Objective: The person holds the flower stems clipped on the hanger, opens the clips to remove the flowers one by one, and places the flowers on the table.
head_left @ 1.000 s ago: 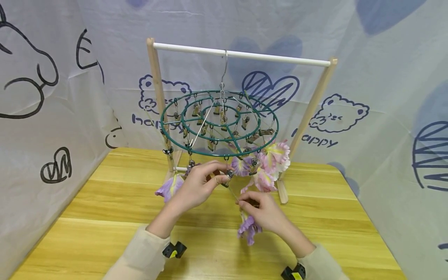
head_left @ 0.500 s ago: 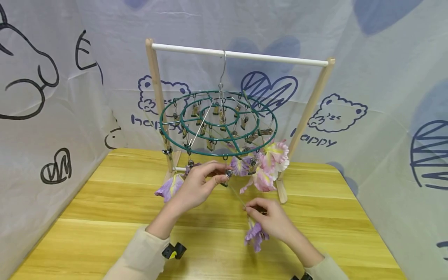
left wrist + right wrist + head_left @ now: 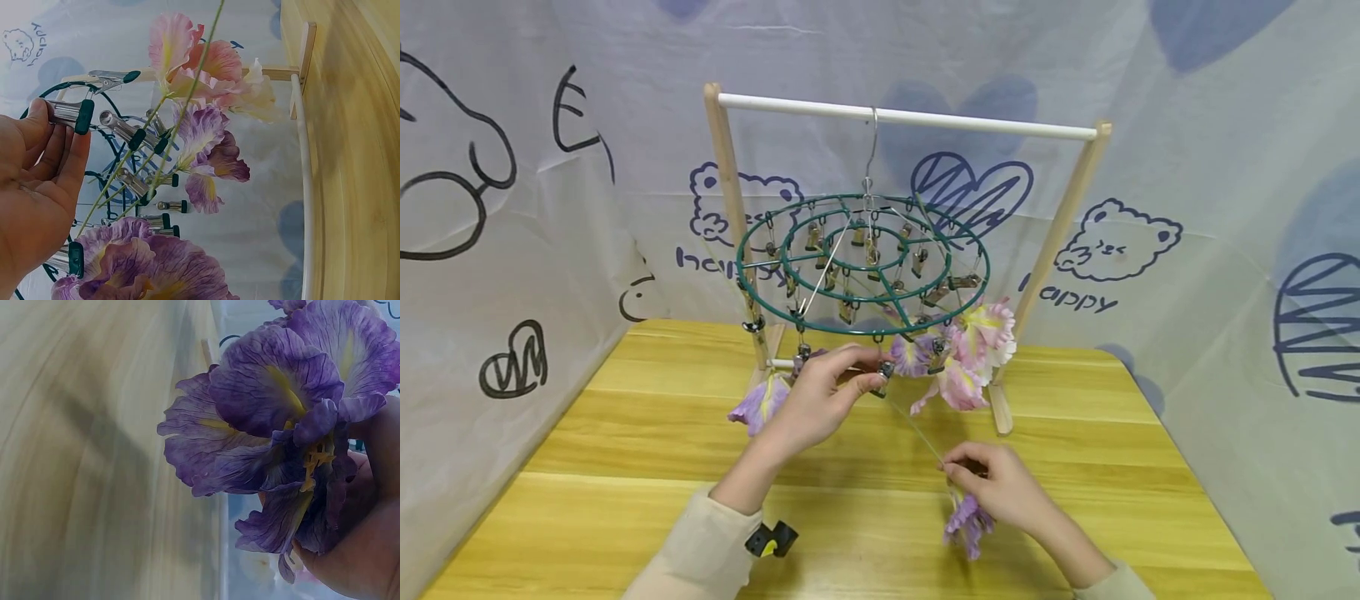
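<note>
My left hand (image 3: 820, 396) pinches a metal clip (image 3: 65, 114) with dark green tips between thumb and fingers. This clip hangs from the front rim of a round green hanger (image 3: 880, 332). Lower and to the right, my right hand (image 3: 1000, 483) pinches the thin green stem (image 3: 925, 437) of an artificial purple flower (image 3: 970, 525). The bloom hangs head down below the fingers, and its petals hide part of the hand in the right wrist view. From the hand the stem slants up toward the clip; in the left wrist view no stem shows between the clip's tips.
The hanger hooks onto a white bar (image 3: 985, 122) of a wooden stand (image 3: 1060, 233). Several other clips dangle from it. Pink flowers (image 3: 966, 383) and a purple flower (image 3: 912, 354) hang at its right, another purple flower (image 3: 760, 404) at its left. Beneath is a wooden table (image 3: 625, 467).
My right hand has moved down and to the right, carrying the purple flower, and more stem shows between it and the clip. My left hand stays at the clip.
</note>
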The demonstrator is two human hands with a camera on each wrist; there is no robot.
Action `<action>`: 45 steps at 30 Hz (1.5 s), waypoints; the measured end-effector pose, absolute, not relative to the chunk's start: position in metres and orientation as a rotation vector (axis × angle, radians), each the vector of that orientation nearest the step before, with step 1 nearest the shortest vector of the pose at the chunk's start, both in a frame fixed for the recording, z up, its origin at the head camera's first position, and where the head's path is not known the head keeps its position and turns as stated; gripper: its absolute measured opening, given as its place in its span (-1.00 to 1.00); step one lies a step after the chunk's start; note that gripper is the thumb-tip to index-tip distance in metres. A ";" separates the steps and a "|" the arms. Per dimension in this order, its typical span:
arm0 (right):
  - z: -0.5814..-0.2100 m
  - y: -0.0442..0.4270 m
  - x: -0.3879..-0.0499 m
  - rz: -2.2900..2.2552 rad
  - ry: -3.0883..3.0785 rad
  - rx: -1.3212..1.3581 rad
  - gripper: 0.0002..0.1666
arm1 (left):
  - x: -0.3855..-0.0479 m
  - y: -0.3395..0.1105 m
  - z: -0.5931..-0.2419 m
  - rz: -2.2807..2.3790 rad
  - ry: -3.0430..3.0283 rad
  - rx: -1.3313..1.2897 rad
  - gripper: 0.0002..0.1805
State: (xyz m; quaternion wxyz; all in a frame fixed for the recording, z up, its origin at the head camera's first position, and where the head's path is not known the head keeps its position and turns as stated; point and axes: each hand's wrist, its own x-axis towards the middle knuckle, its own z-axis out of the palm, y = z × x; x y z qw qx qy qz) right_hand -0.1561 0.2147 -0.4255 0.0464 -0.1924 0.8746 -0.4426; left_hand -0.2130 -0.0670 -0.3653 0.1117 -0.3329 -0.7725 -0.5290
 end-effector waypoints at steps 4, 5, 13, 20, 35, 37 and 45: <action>-0.431 0.222 -0.155 -1.351 2.641 -0.585 -0.83 | -0.213 -0.068 -0.365 -1.561 -2.267 -0.981 -0.73; -0.433 0.224 -0.155 -1.346 2.635 -0.578 -0.82 | -0.213 -0.068 -0.365 -1.561 -2.269 -0.981 -0.73; -0.443 0.238 -0.153 -1.293 2.625 -0.519 -0.75 | -0.213 -0.068 -0.366 -1.564 -2.274 -0.983 -0.72; -0.448 0.251 -0.151 -1.271 2.663 -0.477 -0.78 | -0.213 -0.068 -0.365 -1.562 -2.278 -0.980 -0.72; -0.456 0.279 -0.146 -1.196 2.745 -0.254 -0.83 | -0.211 -0.066 -0.365 -1.589 -2.268 -0.969 -0.72; -0.456 0.280 -0.146 -1.176 2.777 -0.198 -0.84 | -0.211 -0.066 -0.365 -1.600 -2.260 -0.960 -0.71; -0.456 0.279 -0.147 -1.117 2.841 -0.022 -0.88 | -0.210 -0.061 -0.369 -1.660 -2.205 -0.922 -0.70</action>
